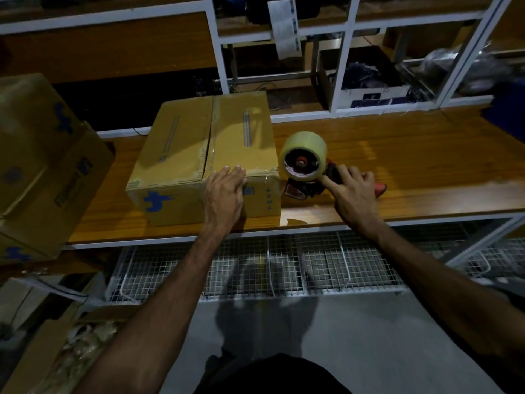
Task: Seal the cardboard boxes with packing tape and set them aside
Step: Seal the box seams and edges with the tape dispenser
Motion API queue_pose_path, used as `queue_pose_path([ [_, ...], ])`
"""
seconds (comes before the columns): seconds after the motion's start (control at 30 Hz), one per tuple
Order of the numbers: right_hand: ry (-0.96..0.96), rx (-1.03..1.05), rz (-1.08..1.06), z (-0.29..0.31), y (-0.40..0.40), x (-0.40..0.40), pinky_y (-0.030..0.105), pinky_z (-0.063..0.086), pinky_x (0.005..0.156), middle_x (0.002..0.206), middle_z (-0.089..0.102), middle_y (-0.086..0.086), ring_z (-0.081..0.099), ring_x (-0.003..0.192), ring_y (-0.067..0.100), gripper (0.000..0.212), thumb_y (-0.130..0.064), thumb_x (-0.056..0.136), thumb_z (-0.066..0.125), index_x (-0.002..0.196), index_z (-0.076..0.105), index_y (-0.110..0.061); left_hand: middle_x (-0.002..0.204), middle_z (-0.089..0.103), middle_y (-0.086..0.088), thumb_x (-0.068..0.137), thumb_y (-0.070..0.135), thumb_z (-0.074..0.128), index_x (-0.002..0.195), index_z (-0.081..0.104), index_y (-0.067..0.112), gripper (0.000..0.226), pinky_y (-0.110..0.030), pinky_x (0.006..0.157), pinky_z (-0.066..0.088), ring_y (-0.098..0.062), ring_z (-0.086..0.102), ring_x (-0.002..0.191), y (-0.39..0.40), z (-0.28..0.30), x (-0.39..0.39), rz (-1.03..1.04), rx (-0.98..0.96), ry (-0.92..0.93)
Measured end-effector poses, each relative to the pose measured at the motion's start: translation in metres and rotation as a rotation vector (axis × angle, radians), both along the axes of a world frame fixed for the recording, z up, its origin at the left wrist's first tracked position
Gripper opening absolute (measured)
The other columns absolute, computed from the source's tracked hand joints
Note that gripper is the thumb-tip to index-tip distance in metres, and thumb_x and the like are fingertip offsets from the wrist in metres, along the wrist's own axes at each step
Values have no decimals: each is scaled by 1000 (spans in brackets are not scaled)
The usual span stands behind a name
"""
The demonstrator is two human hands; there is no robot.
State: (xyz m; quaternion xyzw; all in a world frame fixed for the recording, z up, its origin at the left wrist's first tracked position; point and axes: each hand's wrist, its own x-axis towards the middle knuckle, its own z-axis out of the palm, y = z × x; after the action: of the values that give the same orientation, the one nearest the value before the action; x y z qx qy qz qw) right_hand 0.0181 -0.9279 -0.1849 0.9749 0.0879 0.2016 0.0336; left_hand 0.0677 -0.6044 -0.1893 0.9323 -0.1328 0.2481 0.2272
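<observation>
Box under left hand — dispenser in right hand.

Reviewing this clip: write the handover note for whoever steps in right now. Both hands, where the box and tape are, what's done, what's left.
Left hand: flat, fingers straight, pressing the near top edge of the cardboard box on the wooden bench.
Right hand: holds the red tape dispenser standing on the bench just right of the box.
Done: tape already runs along the box's centre seam and near edge.
Left: check the remaining edges, then move the box aside, probably to the stacked boxes at left.
</observation>
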Motion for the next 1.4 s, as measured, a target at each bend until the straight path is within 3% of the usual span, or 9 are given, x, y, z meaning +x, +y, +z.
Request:
queue_pose_path([
  [0.37, 98, -73, -56, 5, -4, 13, 57, 44, 92, 134, 49, 18, 54, 116, 38, 51, -17, 100, 59, 147, 48, -34, 142, 65, -7, 105, 21, 59, 136, 67, 13, 33, -50, 122, 32, -29, 56, 137, -3, -2, 1, 5, -48, 21],
  [0.67, 527, 458, -245, -14, -27, 35, 58, 54, 98, 129, 60, 14, 64, 111, 36, 57, -27, 98, 70, 147, 44, -37, 143, 65, -7, 106, 23, 59, 136, 68, 12, 33, -50, 124, 30, -28, 55, 138, -7, -2, 2, 38, -62, 35],
  [0.77, 582, 673, -242, -39, -34, 53, 56, 59, 95, 128, 70, 8, 69, 112, 31, 59, -15, 93, 76, 144, 49, -29, 144, 63, -7, 107, 24, 58, 137, 68, 12, 33, -51, 124, 29, -28, 54, 140, -8, -1, 2, 47, -41, 58],
  [0.87, 590, 812, -293, -35, -24, 56, 55, 55, 102, 142, 62, 15, 63, 124, 35, 62, 0, 97, 59, 153, 43, -22, 147, 61, -8, 108, 24, 56, 138, 66, 12, 34, -53, 125, 27, -29, 51, 142, -9, 1, 2, 44, -22, 83],
  [0.93, 617, 876, -297, -28, -16, 58, 44, 59, 94, 145, 59, 14, 66, 117, 30, 64, 3, 99, 56, 156, 39, -22, 149, 59, -8, 107, 22, 57, 140, 64, 12, 35, -53, 126, 25, -29, 49, 143, -10, 3, 0, 44, -11, 103],
  [1.03, 670, 973, -251, -25, -11, 67, 16, 52, 60, 134, 52, 3, 62, 103, 15, 68, 5, 101, 58, 159, 34, -20, 151, 57, -10, 105, 14, 58, 142, 61, 11, 37, -54, 127, 22, -32, 47, 145, -9, 6, -3, 33, 12, 112],
  [1.13, 590, 862, -275, -20, -4, 69, 40, 57, 92, 141, 51, 6, 59, 126, 26, 69, -13, 97, 69, 158, 38, -24, 153, 55, -11, 102, 6, 58, 145, 59, 10, 43, -52, 128, 18, -33, 45, 147, -9, 9, -6, 27, 22, 120],
  [1.23, 451, 715, -280, -17, 13, 63, 55, 43, 114, 153, 46, 12, 50, 136, 31, 61, -21, 97, 72, 154, 48, -24, 155, 53, -10, 100, 5, 60, 146, 57, 11, 46, -48, 128, 13, -32, 43, 148, -9, 11, -7, 38, 31, 121],
  [1.4, 552, 1484, 42, -7, 56, 47, 44, 61, 98, 136, 63, 8, 66, 122, 25, 49, -9, 104, 64, 151, 54, -23, 155, 52, -9, 99, 4, 61, 147, 57, 11, 49, -47, 128, 13, -31, 41, 149, -9, 13, -9, 36, 24, 131],
])
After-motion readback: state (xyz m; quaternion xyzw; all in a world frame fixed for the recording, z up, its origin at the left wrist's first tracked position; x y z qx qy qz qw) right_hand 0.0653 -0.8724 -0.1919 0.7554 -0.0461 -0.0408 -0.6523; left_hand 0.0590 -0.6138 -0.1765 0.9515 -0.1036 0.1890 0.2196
